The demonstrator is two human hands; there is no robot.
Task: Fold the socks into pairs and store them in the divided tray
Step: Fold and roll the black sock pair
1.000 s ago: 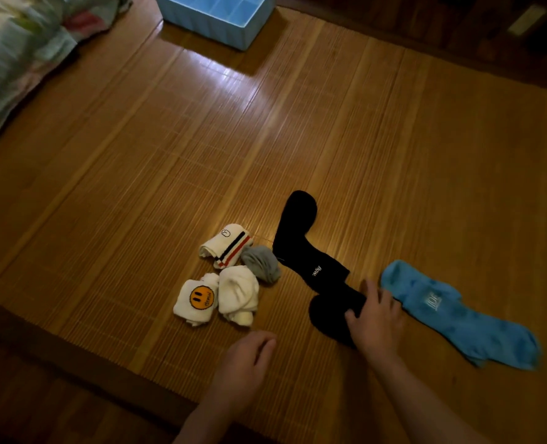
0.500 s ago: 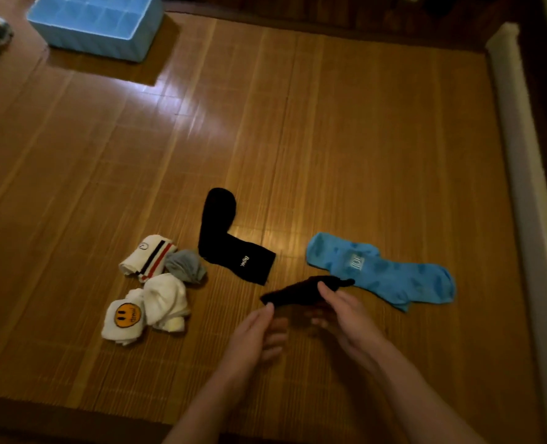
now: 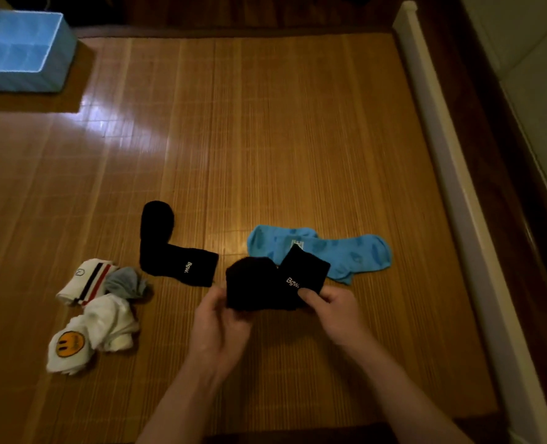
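Both hands hold one black sock point(image 3: 267, 283) just above the bamboo mat; its cuff shows white "Bgw" lettering. My left hand point(image 3: 219, 325) grips its toe end and my right hand point(image 3: 336, 310) pinches the cuff end. A second black sock point(image 3: 169, 251) lies flat to the left. Blue socks point(image 3: 345, 251) lie flat behind the held one, partly covered by it. At the left sit several folded bundles: a striped white one point(image 3: 86, 280), a grey one point(image 3: 124, 282), a plain white one point(image 3: 110, 320) and a smiley-face one point(image 3: 68, 346). The blue divided tray point(image 3: 52, 56) stands at the far left corner.
The bamboo mat point(image 3: 265, 139) covers the surface. A white rail point(image 3: 451, 187) runs along its right edge, with dark wood beyond. The mat's near edge lies just under my forearms.
The black sock has been lifted off the mat and spread between both hands, its lettered cuff now showing. The view has shifted right and forward.
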